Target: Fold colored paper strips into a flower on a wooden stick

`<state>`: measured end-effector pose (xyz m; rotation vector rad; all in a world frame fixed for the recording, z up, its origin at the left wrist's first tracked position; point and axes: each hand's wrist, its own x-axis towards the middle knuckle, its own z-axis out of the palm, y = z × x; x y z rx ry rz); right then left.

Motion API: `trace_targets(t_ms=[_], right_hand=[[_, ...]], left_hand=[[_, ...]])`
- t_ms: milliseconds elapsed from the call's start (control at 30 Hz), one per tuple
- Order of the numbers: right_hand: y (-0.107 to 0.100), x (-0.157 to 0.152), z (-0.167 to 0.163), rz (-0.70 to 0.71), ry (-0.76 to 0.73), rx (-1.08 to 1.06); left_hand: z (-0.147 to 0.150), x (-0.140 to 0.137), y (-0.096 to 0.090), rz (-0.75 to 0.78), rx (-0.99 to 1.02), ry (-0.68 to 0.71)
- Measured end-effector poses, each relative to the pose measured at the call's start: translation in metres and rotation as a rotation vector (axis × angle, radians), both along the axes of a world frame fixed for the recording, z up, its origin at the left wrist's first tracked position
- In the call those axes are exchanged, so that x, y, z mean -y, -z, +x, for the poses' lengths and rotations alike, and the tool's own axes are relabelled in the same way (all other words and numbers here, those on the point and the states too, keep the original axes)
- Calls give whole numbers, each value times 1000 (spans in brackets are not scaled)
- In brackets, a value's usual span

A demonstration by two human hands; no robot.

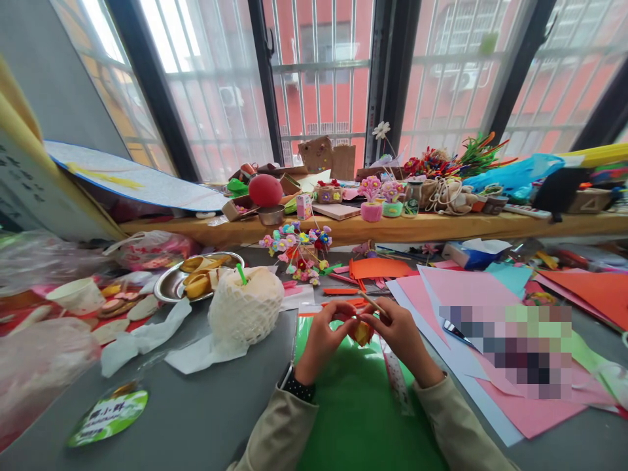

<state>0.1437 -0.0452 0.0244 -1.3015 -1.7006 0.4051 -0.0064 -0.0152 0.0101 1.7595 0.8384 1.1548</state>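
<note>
Between my hands is a small yellow-orange piece [362, 334] that looks like folded paper, held over a green sheet [353, 405]. My left hand [324, 337] is closed, its thumb and fingertips pinching the piece from the left. My right hand [400, 333] is closed too, its fingertips at the piece's right side. A thin wooden-looking stick [373, 305] rests in the right fingers and points up to the left. The fingers partly hide the piece, so its exact shape is unclear. A patterned clear strip [395, 379] lies on the green sheet below the right hand.
Left of the sheet stand a net-wrapped coconut [248, 304] with a green straw and a metal bowl [164, 284] of peels. Pink paper [540, 415] covers the right side. Small craft flowers [297, 245] are ahead, below a cluttered wooden ledge [206, 231].
</note>
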Motion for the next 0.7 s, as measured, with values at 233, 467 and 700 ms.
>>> trace_targets(t_ms=[233, 467, 700], right_hand=[[3, -3, 1, -30, 1, 10], [4, -3, 4, -69, -106, -48], [-1, 0, 9, -210, -231, -153]], left_hand=[[1, -3, 2, -59, 3, 10], [0, -3, 3, -15, -20, 38], [-2, 1, -6, -99, -32, 81]])
